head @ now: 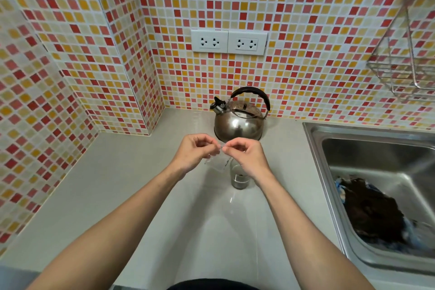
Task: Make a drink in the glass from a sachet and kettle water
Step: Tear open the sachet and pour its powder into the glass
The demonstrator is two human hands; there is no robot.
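Note:
A small clear sachet (217,161) hangs between my two hands above the counter. My left hand (194,152) pinches its top edge from the left and my right hand (246,156) pinches it from the right. A clear glass (239,178) stands on the counter just below my right hand, with dark powder at its bottom; my right hand hides part of its rim. A steel kettle (239,122) with a black handle stands behind the hands, against the tiled wall.
The grey countertop (141,183) runs left into a tiled corner. A steel sink (376,172) on the right holds a dark cloth (374,214). A wire rack (404,66) hangs on the wall at upper right. Two double sockets (228,42) sit above the kettle.

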